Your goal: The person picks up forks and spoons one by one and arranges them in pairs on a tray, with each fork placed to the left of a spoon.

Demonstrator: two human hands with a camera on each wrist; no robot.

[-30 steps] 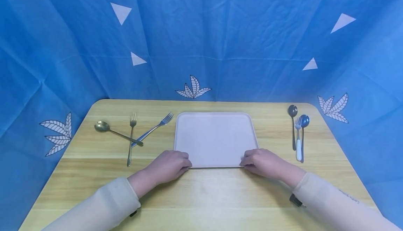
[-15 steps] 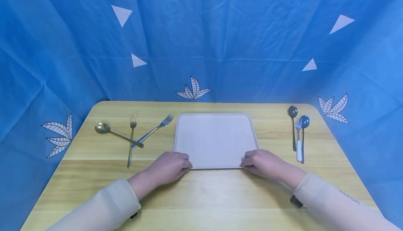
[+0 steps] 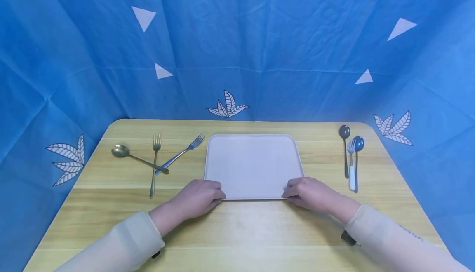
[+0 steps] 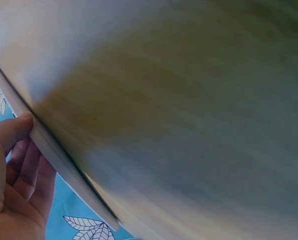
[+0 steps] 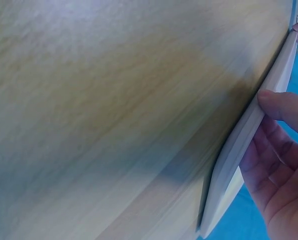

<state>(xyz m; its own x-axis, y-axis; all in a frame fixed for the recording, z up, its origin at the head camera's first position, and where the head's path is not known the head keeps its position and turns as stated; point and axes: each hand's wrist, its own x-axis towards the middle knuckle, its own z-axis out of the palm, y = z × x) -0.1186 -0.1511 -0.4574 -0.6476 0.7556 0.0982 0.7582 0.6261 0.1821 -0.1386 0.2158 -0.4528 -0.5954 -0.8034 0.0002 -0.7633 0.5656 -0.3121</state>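
A pale rectangular tray [image 3: 256, 165] lies flat in the middle of the wooden table in the head view. My left hand [image 3: 203, 198] pinches its near rim by the left corner. The left wrist view shows that thumb [image 4: 22, 125] against the tray's outer side [image 4: 64, 160], with the other fingers over the rim. At the near right corner, my right hand [image 3: 307, 193] grips the same rim. In the right wrist view its thumb [image 5: 276, 104] presses the outer side of the tray [image 5: 233, 150], and its fingers curl over the inner side.
Left of the tray, a long spoon [image 3: 120, 151] crosses two forks, one upright [image 3: 157, 142] and one slanted [image 3: 196, 142]. On the right lie a dark spoon [image 3: 344, 132], a white-handled fork [image 3: 351, 177] and another spoon [image 3: 358, 143]. Blue patterned cloth [image 3: 297, 57] surrounds the table [image 3: 252, 239].
The head view has shifted very slightly. Both hands keep their hold on the tray's near rim, and the cutlery lies as before.
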